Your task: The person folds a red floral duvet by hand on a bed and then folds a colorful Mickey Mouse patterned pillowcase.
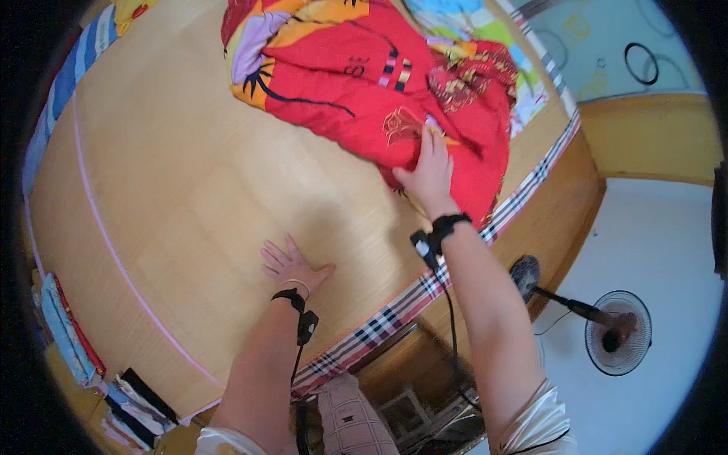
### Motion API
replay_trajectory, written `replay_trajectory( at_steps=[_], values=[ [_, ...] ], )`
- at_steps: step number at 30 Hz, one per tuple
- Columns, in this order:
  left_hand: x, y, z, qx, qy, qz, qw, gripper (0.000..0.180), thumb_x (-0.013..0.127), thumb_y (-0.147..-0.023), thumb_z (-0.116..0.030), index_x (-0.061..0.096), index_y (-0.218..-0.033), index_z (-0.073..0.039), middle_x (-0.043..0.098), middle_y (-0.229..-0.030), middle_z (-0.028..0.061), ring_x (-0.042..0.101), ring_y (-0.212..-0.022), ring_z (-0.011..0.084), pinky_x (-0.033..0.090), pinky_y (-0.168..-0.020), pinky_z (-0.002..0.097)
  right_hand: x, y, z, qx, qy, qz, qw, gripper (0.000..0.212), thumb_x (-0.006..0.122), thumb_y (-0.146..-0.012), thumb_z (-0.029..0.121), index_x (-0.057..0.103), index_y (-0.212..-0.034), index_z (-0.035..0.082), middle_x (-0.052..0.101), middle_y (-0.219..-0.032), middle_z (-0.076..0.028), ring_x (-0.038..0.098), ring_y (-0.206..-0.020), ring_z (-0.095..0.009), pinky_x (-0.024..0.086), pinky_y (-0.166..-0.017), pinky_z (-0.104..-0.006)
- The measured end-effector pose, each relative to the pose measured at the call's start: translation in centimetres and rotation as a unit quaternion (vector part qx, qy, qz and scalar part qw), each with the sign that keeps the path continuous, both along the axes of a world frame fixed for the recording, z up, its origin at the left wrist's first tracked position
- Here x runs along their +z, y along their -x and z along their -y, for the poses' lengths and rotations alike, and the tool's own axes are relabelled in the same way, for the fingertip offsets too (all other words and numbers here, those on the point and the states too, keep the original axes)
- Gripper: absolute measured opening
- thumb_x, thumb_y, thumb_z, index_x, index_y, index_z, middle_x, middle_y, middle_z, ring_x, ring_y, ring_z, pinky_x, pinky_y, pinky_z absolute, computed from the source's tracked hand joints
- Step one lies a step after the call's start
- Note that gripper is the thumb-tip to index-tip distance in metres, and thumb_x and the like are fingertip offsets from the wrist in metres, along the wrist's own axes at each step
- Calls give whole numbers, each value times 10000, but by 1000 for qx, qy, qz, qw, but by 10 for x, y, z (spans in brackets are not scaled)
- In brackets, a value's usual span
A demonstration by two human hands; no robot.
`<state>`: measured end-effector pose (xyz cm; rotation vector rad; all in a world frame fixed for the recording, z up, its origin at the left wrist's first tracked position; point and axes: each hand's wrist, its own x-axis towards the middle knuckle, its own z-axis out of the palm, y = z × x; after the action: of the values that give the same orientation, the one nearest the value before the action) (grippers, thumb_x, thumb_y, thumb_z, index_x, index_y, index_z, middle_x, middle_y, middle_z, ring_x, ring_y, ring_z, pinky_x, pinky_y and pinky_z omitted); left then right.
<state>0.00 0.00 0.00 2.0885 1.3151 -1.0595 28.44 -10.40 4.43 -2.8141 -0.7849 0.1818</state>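
A bunched red blanket with orange, purple and black patterns lies at the far side of a tan mat. My right hand rests on the blanket's near right part, its fingers stretched forward and the thumb apart. Closer to me, my left hand is pressed on the bare mat with its fingers spread, away from the blanket. Both wrists carry black bands with a small cabled device.
Plaid trim edges the mat on my side and to the right. A standing fan is at the right. Folded clothes are stacked at the lower left. Blue striped cloth lines the far left; a coloured cloth lies behind the blanket.
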Motion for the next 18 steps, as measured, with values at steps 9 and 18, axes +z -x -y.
replay_trajectory(
  at_steps=[9,18],
  values=[
    [-8,-25,6,32,20,-33,999,1403,724,-612,-739,-130,-1543,-128,-224,-1538,320,-207,-1439,464,-41,-1134,617,-30,13,-15,34,40,-30,998,323,731,-679,181,652,-985,115,679,-848,-115,660,-860,-308,474,-750,-452],
    [-9,16,-36,-131,-6,63,989,1055,755,-719,-532,233,-1533,-112,55,-1576,298,96,-1457,454,192,-1137,556,2,202,-1,127,63,-172,975,445,742,-709,341,580,-1063,125,643,-957,-104,618,-951,-301,446,-790,-462]
  ],
)
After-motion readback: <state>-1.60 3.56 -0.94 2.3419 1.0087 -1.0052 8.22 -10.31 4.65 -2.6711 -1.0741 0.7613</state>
